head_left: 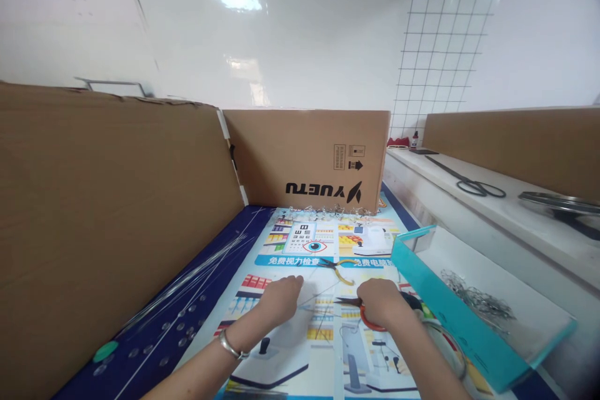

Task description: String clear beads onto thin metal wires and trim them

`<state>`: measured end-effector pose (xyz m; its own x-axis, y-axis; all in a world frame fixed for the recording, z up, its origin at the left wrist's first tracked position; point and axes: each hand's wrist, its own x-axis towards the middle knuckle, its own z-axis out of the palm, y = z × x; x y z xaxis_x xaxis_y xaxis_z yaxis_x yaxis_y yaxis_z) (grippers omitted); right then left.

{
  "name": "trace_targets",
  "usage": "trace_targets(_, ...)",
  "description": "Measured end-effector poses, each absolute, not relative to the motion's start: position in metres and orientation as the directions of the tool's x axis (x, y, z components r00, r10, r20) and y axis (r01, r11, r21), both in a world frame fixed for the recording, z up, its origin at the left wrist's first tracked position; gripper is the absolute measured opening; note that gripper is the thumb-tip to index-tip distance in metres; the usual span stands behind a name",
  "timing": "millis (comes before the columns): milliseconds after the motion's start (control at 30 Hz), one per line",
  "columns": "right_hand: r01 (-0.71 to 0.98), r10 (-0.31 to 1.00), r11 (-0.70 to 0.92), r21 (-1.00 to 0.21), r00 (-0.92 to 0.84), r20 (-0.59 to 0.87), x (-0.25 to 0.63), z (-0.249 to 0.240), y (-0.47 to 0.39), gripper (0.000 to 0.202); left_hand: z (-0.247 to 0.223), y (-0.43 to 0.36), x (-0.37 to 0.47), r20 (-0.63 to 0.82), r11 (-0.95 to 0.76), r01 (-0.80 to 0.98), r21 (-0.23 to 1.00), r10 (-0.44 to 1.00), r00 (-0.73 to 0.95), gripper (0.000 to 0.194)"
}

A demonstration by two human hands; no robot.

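My left hand (282, 300) is closed over the printed sheet, with its fingertips pinched; what lies between them is too small to make out. A thin wire or strand shows faintly near its fingertips. My right hand (380, 305) is wrapped round orange-handled scissors (349, 302), whose dark blades point left toward my left hand. Yellow-handled pliers (341, 267) lie on the printed sheet (281, 359) just beyond both hands. Several thin wires (323, 319) cross the sheet between my hands.
A teal box (473, 325) with tangled metal pieces stands at right. Long clear strands (197, 272) and small clear discs (180, 327) lie at left. Cardboard panels (304, 156) border the back and left. Large scissors (469, 184) rest on a white ledge (539, 225).
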<state>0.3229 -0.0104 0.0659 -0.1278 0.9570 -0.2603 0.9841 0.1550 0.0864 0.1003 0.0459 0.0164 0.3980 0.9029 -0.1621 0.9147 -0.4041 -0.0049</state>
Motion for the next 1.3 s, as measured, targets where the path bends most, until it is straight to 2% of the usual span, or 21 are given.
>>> trace_targets(167,0.983,0.964,0.159,0.091,-0.135,-0.229,0.314,0.058,-0.008,0.023,0.016,0.049,0.104,-0.134,-0.351,0.936,0.033,0.926,0.352,0.026)
trace_targets(433,0.991,0.983,0.116,0.072,-0.104,-0.151,0.293,0.048,-0.010,0.024,0.014,0.051,0.111,-0.147,-0.345,0.932,0.107,0.922,0.358,0.047)
trace_targets(700,0.994,0.990,0.095,0.062,-0.088,-0.106,0.277,0.036,-0.011,0.025,0.009,0.055,0.115,-0.187,-0.349,0.935,0.067,0.916,0.355,0.025)
trace_targets(867,0.993,0.989,0.099,0.061,-0.091,-0.113,0.281,0.032,-0.007,0.026,0.008,0.072,0.121,-0.322,-0.378,0.925,0.041,0.871,0.371,0.028)
trace_targets(1033,0.991,0.983,0.119,0.057,-0.110,-0.146,0.291,0.035,-0.006,0.023,0.011,0.086,0.127,-0.427,-0.400,0.914,0.068,0.816,0.389,0.028)
trace_targets(1167,0.988,0.977,0.141,0.056,-0.130,-0.169,0.300,0.040,-0.007,0.023,0.009,0.083,0.124,-0.429,-0.403,0.913,0.069,0.814,0.392,0.027)
trace_targets(1300,0.987,0.971,0.156,0.049,-0.144,-0.190,0.313,0.045,-0.007,0.024,0.010,0.075,0.107,-0.359,-0.404,0.911,0.089,0.840,0.407,0.024)
